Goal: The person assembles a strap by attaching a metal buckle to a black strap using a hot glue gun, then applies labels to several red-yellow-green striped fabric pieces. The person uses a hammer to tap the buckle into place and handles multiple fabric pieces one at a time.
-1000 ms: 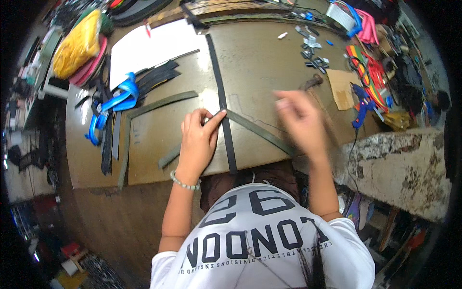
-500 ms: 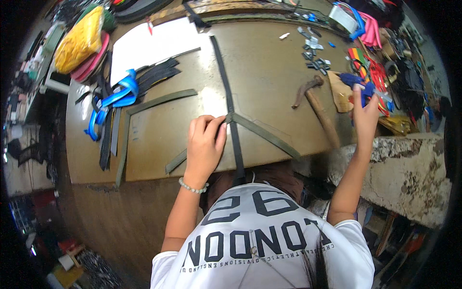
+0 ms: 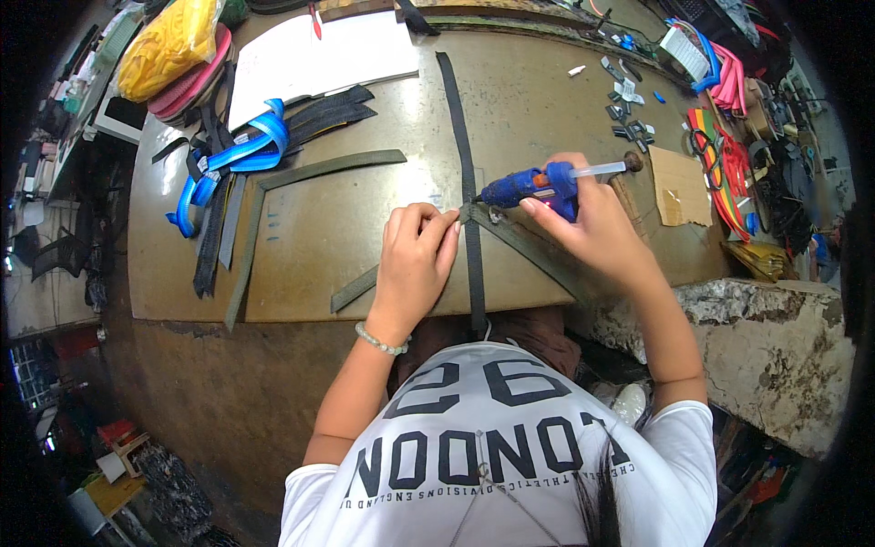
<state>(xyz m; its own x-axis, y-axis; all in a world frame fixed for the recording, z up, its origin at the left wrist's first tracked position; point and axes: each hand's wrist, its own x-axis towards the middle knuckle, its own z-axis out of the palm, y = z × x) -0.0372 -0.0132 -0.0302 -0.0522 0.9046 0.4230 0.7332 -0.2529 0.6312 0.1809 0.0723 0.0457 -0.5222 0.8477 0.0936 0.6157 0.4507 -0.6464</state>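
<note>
Item, left hand (image 3: 415,264): thumb and forefinger pinched together on a flat olive-green woven strip (image 3: 529,251), at its crossing with a long, narrow black woven strap (image 3: 476,269). The strip slants away from these fingers toward the right near edge of the surface (image 3: 383,205); a matching olive-green length (image 3: 355,289) emerges to the left of the hand (whether the two are one piece cannot be told, the hand covering the middle). The black strap runs upright just beside the fingertips, its near end passing over the surface's edge.

Item, right hand (image 3: 606,223): fingers clasped about a blue plastic glue gun (image 3: 524,190) with a translucent stick in its rear. Its dark nozzle points left, at the crossing, close to the left fingertips; contact with the strap cannot be told.

Item, to the left: a second olive-green strip (image 3: 328,166), bent at a corner; well apart, a bright blue looped strap (image 3: 264,150).

Item, to the right: a piece of brown cardboard (image 3: 682,182), lying flat beyond the right hand.
</note>
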